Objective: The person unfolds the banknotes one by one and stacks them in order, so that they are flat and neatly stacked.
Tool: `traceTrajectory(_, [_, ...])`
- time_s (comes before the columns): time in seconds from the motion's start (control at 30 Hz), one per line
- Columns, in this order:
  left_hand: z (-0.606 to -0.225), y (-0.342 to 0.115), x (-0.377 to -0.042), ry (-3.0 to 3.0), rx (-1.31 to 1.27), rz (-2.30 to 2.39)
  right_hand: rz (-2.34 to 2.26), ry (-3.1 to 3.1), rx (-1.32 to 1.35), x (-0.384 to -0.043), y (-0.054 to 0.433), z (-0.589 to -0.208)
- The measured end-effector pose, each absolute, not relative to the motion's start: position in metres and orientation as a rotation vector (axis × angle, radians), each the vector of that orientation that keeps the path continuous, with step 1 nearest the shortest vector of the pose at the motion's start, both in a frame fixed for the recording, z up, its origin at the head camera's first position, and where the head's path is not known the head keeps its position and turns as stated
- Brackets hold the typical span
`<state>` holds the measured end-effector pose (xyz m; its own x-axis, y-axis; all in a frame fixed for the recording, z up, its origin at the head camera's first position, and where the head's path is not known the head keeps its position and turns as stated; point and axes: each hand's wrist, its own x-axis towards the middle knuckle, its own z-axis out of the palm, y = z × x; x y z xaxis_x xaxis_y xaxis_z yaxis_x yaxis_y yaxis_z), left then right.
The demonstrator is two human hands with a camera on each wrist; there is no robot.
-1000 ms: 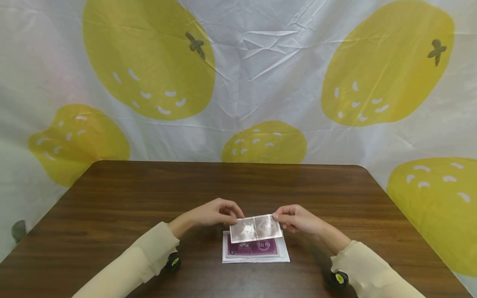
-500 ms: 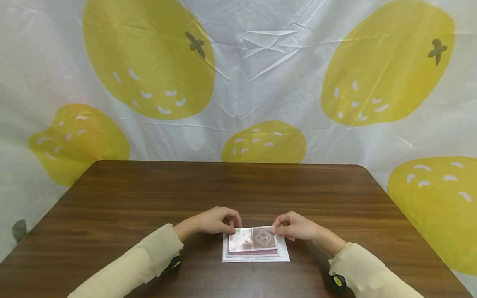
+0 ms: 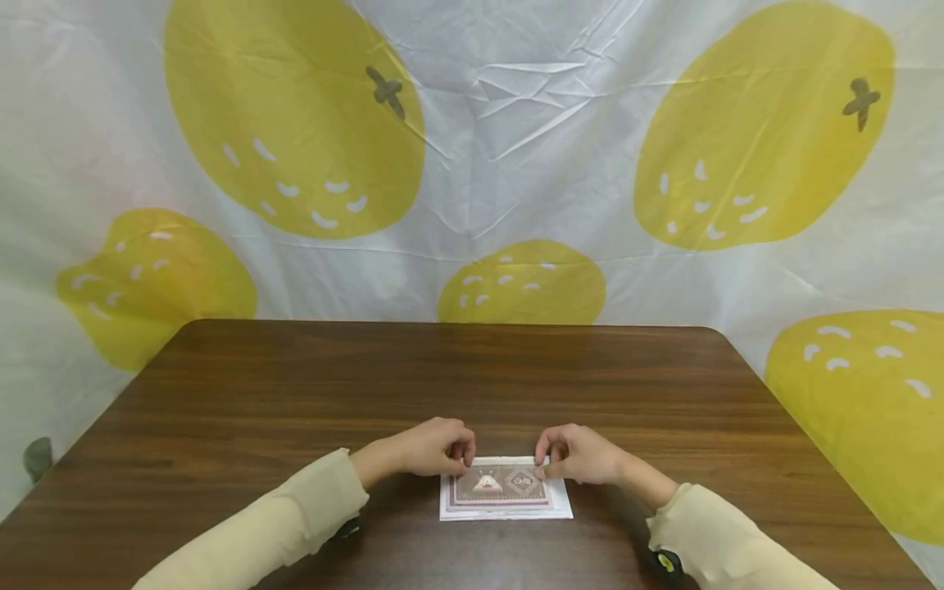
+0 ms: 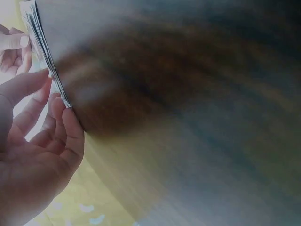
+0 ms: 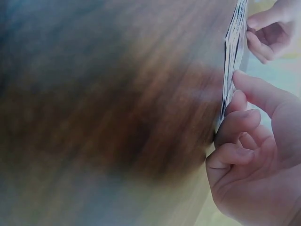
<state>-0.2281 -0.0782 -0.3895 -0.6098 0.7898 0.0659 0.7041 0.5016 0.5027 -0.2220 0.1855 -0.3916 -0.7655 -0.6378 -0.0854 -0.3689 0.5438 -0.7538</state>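
A brown printed paper note [image 3: 490,485] with a pale figure and a diamond emblem lies flat on a small stack of papers. White paper [image 3: 559,506] shows around it at the bottom of the stack. At the note's far left corner, my left hand [image 3: 440,447] pinches with thumb and curled fingers. My right hand [image 3: 581,456] does the same at the far right corner. From the left wrist, the stack [image 4: 47,59] appears edge-on, with several thin layers, beside my left hand [image 4: 44,150]. In the right wrist view, my right hand [image 5: 258,150] has its thumb on the stack's top.
The stack rests near the front of a dark brown wooden table [image 3: 354,369]. Behind the table hangs a white curtain [image 3: 509,188] printed with yellow lemons. A grey object [image 3: 38,457] shows at the far left.
Both hands have lowered the brown note from above the stack toward me and down. It now covers the purple note that showed beneath it.
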Motion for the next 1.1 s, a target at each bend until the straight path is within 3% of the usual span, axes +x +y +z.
traceTrajectory(0.6, [-0.386,-0.082,-0.214,2.562,1.202,0.672,-0.945,2.487,-0.991,-0.218,0.185,-0.388])
traceTrajectory(1.1, [-0.384,-0.087,-0.219,2.552,1.254,0.806,-1.135,2.359,-0.869,-0.222,0.190,-0.386])
